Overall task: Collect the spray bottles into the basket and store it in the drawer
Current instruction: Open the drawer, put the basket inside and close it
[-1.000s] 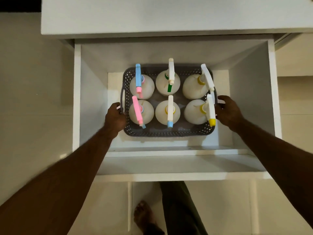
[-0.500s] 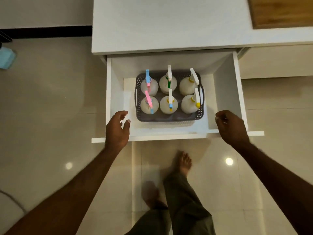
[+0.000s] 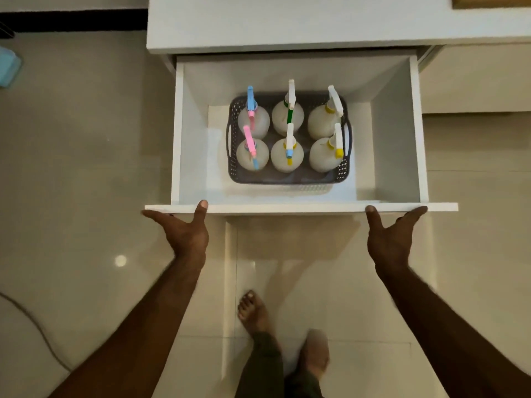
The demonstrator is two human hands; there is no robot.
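Note:
A grey perforated basket [image 3: 287, 179] rests on the floor of the pulled-out white drawer [image 3: 298, 208]. Several white spray bottles [image 3: 286, 155] stand upright in it, with pink, blue, green and yellow triggers. My left hand [image 3: 185, 232] is spread open at the drawer's front panel near its left end, thumb tip on the top edge. My right hand [image 3: 392, 237] is spread open at the panel near its right end, fingertips touching the edge. Neither hand holds anything.
A white countertop [image 3: 287, 21] overhangs the drawer's back. Beige tiled floor surrounds the cabinet. My bare feet [image 3: 253, 311] stand just behind the drawer front. A light blue object [image 3: 8, 67] sits at far left, and a cable [image 3: 34, 328] curves at lower left.
Both hands let go of the basket, drew back out of the drawer and now rest against its front panel. My head pulled back, so the drawer looks smaller.

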